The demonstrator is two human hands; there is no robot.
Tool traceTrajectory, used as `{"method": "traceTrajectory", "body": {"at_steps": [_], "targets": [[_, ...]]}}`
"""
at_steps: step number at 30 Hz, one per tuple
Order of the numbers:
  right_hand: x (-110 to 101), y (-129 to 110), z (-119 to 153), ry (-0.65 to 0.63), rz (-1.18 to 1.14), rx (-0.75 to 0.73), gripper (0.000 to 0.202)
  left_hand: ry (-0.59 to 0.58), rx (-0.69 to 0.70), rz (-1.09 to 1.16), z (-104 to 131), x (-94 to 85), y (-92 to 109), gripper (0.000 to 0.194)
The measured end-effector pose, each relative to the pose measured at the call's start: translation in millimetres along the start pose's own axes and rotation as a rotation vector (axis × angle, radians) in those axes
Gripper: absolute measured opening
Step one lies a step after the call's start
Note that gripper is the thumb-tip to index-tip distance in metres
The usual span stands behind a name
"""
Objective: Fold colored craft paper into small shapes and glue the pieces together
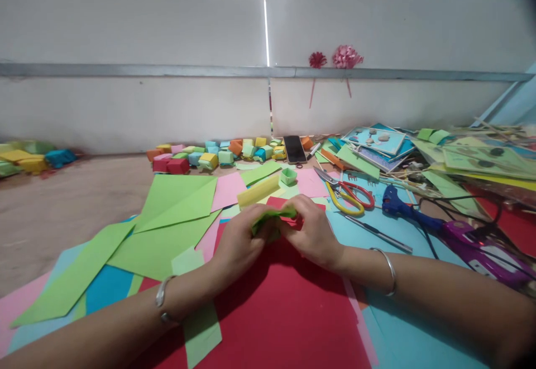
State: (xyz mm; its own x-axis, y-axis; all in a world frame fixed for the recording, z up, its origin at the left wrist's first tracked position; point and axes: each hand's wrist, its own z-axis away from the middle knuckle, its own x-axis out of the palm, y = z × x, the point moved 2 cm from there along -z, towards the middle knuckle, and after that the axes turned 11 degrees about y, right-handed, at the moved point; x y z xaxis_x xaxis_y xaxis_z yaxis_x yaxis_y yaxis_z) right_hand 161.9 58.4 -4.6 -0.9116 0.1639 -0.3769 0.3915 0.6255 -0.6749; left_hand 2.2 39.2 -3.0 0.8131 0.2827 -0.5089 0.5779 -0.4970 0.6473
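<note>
A small folded piece of green paper [273, 214] was held between both hands, just above the red sheet [288, 313] on the tabletop [84, 207]. The left hand [243, 238] pinched its left end and the right hand [313, 234] its right end, probably so that each could steady the paper against the other. The fingers were curled inward around it; some tips were hidden, so their exact contact could not be told. The left forearm [138, 313] and right forearm [431, 285] converged from the lower corners, wrists well apart. Scissors [334, 182], a slim pen-like tool [377, 234] and a glue gun [460, 235] lay to the right, seemingly for easy reach, while paper cubes [226, 158] stood along the back, perhaps to leave working room in front
</note>
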Motion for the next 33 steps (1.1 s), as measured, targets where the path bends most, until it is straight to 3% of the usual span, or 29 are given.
{"method": "traceTrajectory", "body": {"at_steps": [4,8,11,14,19,25,28,30,33], "targets": [[-0.1,-0.5,-0.4,0.011,0.038,-0.184,0.003,0.016,-0.071,0.052,-1.4,-1.5,1.3,0.022],[2.3,0.2,1.2,0.009,0.060,-0.247,0.007,0.024,-0.123,0.066,-2.4,-2.0,0.8,0.022],[2.3,-0.4,0.9,0.021,0.049,-0.231,0.005,0.006,-0.144,0.086,-1.7,0.1,-1.2,0.023],[1.5,-0.5,-0.9,0.038,0.010,-0.174,0.011,0.016,-0.152,0.095,0.9,1.9,-0.3,0.036],[0.5,4.7,-5.5,0.132,-0.072,0.004,0.036,-0.055,-0.203,0.194,5.5,3.7,8.6,0.044],[2.4,8.8,-6.5,0.059,-0.106,0.025,0.003,-0.063,-0.254,0.217,4.0,2.9,11.3,0.024],[1.0,7.4,-5.1,0.062,-0.109,-0.031,0.009,-0.021,-0.284,0.141,2.1,0.6,9.2,0.029],[-0.2,5.6,-4.1,0.061,-0.082,-0.055,0.017,-0.001,-0.237,0.049,0.9,-1.3,8.1,0.028],[-0.1,3.7,-2.4,0.016,-0.036,-0.059,0.033,0.039,-0.047,-0.085,-0.2,-4.2,8.2,0.016]]}}
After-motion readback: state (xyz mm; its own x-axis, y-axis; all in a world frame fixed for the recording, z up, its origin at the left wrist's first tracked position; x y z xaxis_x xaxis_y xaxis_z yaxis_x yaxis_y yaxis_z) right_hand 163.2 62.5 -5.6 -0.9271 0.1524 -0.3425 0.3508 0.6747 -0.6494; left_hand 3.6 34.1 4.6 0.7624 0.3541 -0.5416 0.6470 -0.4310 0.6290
